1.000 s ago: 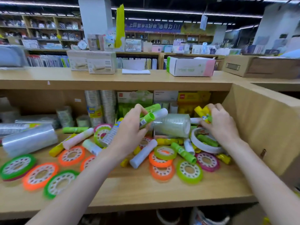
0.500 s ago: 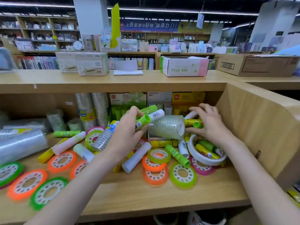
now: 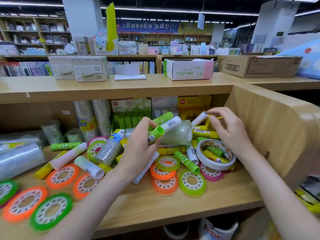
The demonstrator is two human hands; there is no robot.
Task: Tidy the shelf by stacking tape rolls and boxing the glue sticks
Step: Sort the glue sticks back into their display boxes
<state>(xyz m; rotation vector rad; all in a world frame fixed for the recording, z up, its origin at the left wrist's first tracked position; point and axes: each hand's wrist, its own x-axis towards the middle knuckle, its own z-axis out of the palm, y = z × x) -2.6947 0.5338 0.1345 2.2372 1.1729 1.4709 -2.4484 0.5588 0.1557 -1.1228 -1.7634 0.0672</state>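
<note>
Left hand: left hand (image 3: 138, 149) is curled round a bundle of glue sticks over the middle of the shelf, gathered in one fist, I judge, so several go to the boxes in one trip.
Bundle: a green-capped glue stick (image 3: 155, 134) points toward the camera, a white glue stick with a barcode (image 3: 170, 124) and a green stick (image 3: 161, 117) angle up and to the right.
Right hand: right hand (image 3: 230, 130) is at the far right of the shelf, its fingertips pinching a white glue stick (image 3: 199, 119) at its upper end, lifted clear of the heap.
Likely aim: that white stick seems bound for the open white glue-stick box (image 3: 164, 106) at the back, just left of it.
Boxes: a green display box (image 3: 131, 110) and a yellow display box (image 3: 194, 104) flank the white one on the far side, each with sticks standing upright.
Loose sticks: yellow, green and white tubes lie scattered between the hands; some rest inside a wide white tape roll (image 3: 216, 156) near the right wall.
Tape rolls: flat orange, green and pink rolls (image 3: 164, 170) lie spread along the near shelf, mostly unstacked; a clear tape roll (image 3: 178, 134) lies on its side behind the left hand.
Progress: early, judging by the clutter.
</note>
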